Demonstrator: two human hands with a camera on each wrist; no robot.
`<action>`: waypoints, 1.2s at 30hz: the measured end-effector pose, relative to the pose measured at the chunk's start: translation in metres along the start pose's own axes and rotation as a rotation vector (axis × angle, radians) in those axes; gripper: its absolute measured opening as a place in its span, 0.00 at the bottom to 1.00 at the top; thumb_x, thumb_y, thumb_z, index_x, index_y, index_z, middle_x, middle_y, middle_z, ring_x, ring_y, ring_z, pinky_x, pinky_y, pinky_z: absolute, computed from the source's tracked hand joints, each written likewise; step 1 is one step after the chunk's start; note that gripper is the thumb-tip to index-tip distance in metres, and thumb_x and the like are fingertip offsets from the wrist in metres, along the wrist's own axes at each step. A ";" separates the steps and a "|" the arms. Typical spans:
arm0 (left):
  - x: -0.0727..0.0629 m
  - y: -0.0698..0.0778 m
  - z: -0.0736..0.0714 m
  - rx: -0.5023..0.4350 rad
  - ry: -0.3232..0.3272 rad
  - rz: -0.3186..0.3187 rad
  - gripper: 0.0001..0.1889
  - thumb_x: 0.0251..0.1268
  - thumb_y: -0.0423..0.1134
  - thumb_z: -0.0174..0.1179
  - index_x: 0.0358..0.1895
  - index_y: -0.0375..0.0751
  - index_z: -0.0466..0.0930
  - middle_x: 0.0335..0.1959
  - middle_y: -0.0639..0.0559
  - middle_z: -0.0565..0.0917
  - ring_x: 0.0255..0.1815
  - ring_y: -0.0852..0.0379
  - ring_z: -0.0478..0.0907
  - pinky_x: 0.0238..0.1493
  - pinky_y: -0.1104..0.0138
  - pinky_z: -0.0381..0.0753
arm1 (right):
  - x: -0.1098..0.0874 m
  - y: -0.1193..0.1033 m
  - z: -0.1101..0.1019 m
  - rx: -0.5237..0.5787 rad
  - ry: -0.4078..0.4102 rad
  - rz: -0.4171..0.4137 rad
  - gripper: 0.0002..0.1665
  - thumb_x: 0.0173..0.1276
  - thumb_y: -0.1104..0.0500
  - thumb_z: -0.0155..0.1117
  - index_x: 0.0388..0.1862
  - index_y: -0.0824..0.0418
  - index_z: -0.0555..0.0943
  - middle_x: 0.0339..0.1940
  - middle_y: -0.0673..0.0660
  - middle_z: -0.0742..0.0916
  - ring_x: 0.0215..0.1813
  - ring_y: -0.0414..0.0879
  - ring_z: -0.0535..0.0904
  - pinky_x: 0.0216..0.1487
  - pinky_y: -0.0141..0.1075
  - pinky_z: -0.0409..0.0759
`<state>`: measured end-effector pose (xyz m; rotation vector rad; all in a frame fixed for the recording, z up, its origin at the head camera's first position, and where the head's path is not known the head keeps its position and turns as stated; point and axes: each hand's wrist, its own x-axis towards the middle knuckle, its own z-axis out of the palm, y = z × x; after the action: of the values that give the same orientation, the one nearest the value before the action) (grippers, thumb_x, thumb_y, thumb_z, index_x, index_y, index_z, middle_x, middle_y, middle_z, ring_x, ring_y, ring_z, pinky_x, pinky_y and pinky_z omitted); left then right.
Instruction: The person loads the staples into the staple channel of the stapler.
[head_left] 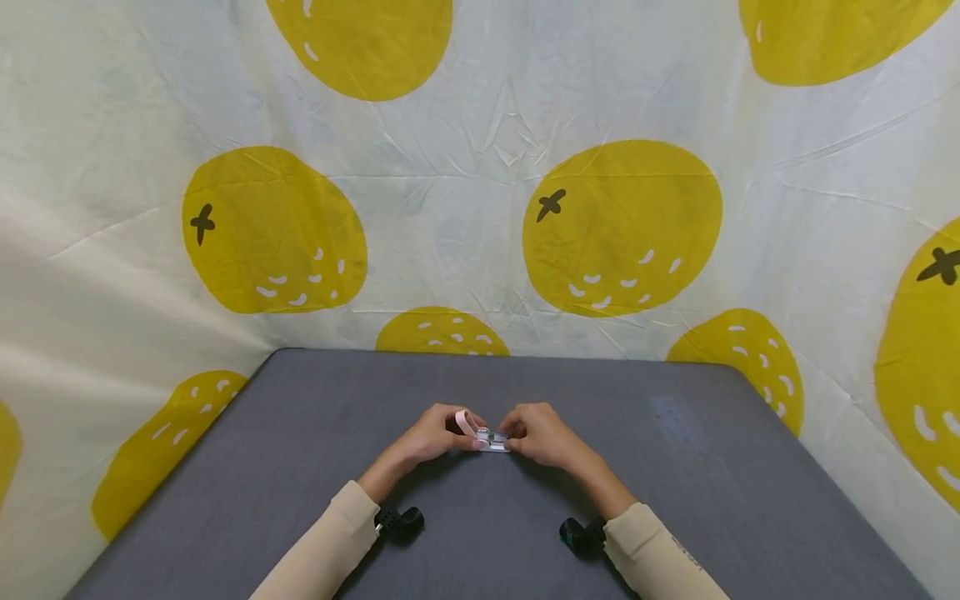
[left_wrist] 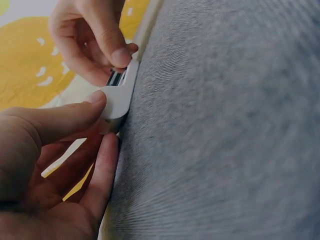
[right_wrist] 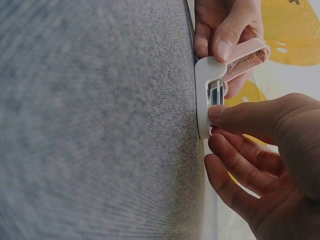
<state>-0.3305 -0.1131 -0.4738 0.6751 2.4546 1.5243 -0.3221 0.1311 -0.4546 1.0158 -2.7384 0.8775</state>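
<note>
A small white stapler (head_left: 495, 446) sits low over the grey table, between both hands. Its pink top arm (right_wrist: 248, 59) is swung up, baring the metal staple channel (right_wrist: 216, 93) in the white body (right_wrist: 202, 100). My left hand (head_left: 433, 433) pinches the hinged end, its thumb lying on the white side in the left wrist view. At the other end my right hand (head_left: 547, 435) grips the stapler, thumb pressed on the channel and the other fingers curled below. Right fingertips hide part of the channel's end.
The grey padded table (head_left: 480, 533) spreads around both hands. A white curtain (head_left: 450, 242) printed with yellow fruit hangs behind and along the sides. Black wrist cameras (head_left: 401, 523) stick out from beneath the beige sleeves (head_left: 330, 537).
</note>
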 end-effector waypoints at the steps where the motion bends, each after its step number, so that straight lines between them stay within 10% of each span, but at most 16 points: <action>1: 0.000 0.000 -0.001 -0.015 -0.009 0.004 0.17 0.60 0.33 0.75 0.53 0.35 0.88 0.50 0.39 0.90 0.38 0.63 0.80 0.38 0.70 0.76 | 0.000 0.000 0.000 0.002 -0.001 0.001 0.08 0.59 0.68 0.76 0.39 0.62 0.91 0.36 0.55 0.90 0.33 0.38 0.84 0.33 0.29 0.78; 14: 0.001 -0.003 -0.012 -0.108 -0.016 0.022 0.18 0.57 0.28 0.75 0.52 0.30 0.88 0.50 0.36 0.89 0.38 0.63 0.82 0.39 0.72 0.79 | 0.000 0.001 0.002 0.016 0.004 -0.008 0.07 0.60 0.68 0.76 0.38 0.62 0.91 0.34 0.54 0.90 0.32 0.39 0.85 0.35 0.28 0.79; 36: 0.001 0.001 -0.011 0.006 0.030 0.055 0.15 0.57 0.32 0.76 0.49 0.37 0.90 0.44 0.45 0.92 0.37 0.62 0.83 0.39 0.69 0.79 | 0.001 0.002 0.003 0.009 0.002 -0.013 0.07 0.59 0.69 0.71 0.37 0.63 0.87 0.32 0.54 0.89 0.31 0.37 0.84 0.35 0.28 0.79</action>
<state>-0.3347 -0.1212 -0.4673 0.7317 2.4827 1.5583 -0.3238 0.1299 -0.4582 1.0328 -2.7252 0.8888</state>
